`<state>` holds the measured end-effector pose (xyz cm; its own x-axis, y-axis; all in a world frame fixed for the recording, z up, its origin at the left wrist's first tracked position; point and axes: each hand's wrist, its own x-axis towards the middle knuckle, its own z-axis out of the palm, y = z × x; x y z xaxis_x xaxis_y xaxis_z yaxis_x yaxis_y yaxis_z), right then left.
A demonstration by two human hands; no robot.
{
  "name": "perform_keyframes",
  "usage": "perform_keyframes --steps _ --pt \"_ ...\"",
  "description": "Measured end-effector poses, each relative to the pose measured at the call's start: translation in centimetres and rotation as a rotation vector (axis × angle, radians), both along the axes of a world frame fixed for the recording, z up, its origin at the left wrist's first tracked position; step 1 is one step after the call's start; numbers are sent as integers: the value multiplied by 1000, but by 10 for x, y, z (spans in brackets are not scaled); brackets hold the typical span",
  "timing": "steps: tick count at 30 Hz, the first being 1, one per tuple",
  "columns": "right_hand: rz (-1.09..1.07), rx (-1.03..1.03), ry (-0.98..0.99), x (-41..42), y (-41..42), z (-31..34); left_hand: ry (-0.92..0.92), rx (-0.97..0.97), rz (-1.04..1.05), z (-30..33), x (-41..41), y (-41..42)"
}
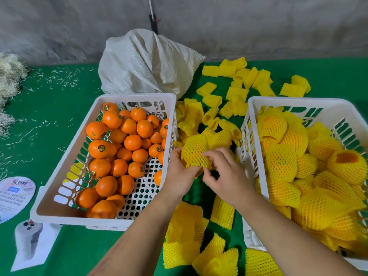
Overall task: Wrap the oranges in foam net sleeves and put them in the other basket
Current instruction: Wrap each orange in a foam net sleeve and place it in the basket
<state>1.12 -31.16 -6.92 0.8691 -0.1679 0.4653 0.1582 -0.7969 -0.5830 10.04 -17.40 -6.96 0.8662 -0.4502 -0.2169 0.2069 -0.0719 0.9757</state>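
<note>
**Clerk:** Forearms, two, entering from the near edge. Next by size: worktop (59,108), green. Item: right basket (298,100), white, just to the right of the right hand (225,172), filled with netted fruit. Item: left basket (137,95), white, just to the left of the left hand (179,172), holding bare oranges (111,148).

**Checker:** And the piece being worked?

**Clerk:** Sleeved orange (196,154), one, held between both hands just beyond the fingertips, in the gap between the two baskets. Foam net sleeve (219,137), yellow, stretched over it, its open end flaring up and away from the hands. Peel barely shows through the mesh; the near end is hidden by the fingers.

**Checker:** State of the hands?

**Clerk:** Left: fingers curled round the left side of the fruit, gripping. Right: fingertips pinching the net at its near right edge.

**Checker:** Loose stock?

**Clerk:** Spare sleeves (221,212), scattered beneath and beyond the hands. White sack (147,64), farther off.

**Checker:** Which way for the drop?

**Clerk:** Judged rightward. The right hand is nearer the receiving basket, whose wall stands just beside its knuckles, so the fruit must be lifted over that rim.
</note>
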Motion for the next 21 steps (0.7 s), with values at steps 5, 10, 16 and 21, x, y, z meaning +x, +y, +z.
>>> perform_keyframes --steps 5,10,16,21 --pt "-30 150 101 2 -4 -3 -24 -67 -45 2 1 2" --pt "152 85 187 0 3 -6 -160 63 -19 1 3 3" --pt "-3 1005 464 8 -3 7 -323 62 -270 5 -2 12" --pt "50 1335 384 20 -8 5 -449 203 -529 5 -11 11"
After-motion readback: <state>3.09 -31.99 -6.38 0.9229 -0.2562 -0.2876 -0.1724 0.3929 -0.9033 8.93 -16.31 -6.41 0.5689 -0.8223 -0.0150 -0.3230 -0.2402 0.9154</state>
